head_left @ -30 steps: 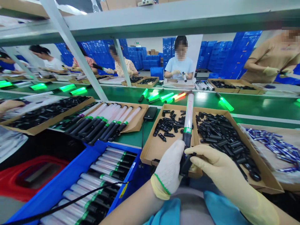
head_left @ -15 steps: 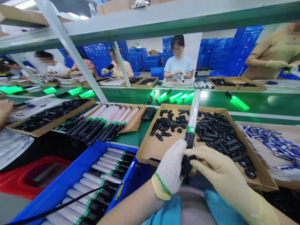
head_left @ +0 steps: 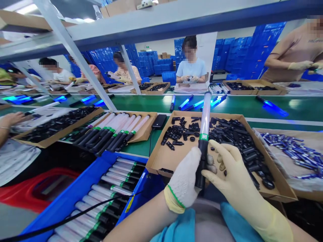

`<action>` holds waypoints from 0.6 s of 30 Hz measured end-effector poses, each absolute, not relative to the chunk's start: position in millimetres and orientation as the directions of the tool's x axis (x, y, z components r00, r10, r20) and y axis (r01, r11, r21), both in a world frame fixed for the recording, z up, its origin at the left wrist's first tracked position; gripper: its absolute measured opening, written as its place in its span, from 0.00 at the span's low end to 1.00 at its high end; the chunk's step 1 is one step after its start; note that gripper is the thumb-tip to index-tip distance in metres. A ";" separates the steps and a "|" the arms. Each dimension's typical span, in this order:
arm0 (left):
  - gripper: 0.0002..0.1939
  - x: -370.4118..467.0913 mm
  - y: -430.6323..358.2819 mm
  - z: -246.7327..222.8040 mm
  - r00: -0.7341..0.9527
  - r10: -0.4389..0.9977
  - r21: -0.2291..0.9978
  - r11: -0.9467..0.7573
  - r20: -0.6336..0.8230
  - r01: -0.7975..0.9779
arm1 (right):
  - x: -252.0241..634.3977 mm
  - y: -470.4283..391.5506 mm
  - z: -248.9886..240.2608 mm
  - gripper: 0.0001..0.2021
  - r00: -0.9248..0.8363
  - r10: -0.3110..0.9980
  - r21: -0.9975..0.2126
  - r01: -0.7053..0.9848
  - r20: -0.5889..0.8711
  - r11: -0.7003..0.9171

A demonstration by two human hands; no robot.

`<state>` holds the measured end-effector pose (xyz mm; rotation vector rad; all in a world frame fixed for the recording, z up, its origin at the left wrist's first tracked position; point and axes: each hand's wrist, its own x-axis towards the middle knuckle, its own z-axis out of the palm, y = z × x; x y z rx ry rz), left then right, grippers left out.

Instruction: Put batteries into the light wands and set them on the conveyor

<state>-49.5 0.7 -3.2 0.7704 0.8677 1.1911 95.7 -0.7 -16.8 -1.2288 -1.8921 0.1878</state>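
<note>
My left hand (head_left: 185, 176), in a white knitted glove over a yellowish one, is wrapped round the black handle of a light stick (head_left: 205, 117). The stick leans upright and away from me, its clear tube unlit, with a green label band above the handle. Grey-stained fingertips of that glove show on the handle's right side. My right hand (head_left: 237, 178), in a thin yellowish glove, is beside the handle with fingers apart. Its thumb and forefinger are close to the handle; whether they touch it I cannot tell. Behind the stick lies a cardboard tray (head_left: 157, 161) of small black plastic parts (head_left: 232, 144).
At lower left, a blue bin (head_left: 73, 195) holds rows of light sticks. More sticks (head_left: 121, 129) lie in a carton beside a black box (head_left: 159, 121). Blue-and-silver batteries (head_left: 285, 151) fill a right-hand tray. Lit sticks ride the green conveyor (head_left: 146, 106). Co-workers sit opposite.
My right hand's fingers have spread and drawn off the handle. The held stick has shifted slightly left. Lit sticks on the conveyor have turned from green to blue, some lying further right.
</note>
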 end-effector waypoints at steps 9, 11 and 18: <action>0.16 -48.9 12.1 -11.5 0.391 0.861 0.545 0.509 -0.325 -0.666 | 98.3 -4.9 -8.1 0.14 -0.670 0.417 0.054 0.563 0.614 0.825; 0.21 -50.2 21.0 -16.4 0.430 0.827 0.539 0.562 -0.363 -0.627 | 96.1 6.9 -7.8 0.16 -0.722 0.411 0.132 0.565 0.557 0.815; 0.25 -73.9 56.1 -12.3 0.165 0.980 0.766 0.193 -0.114 -0.614 | 121.7 96.0 -12.0 0.21 -0.582 0.551 -0.069 0.648 0.598 0.759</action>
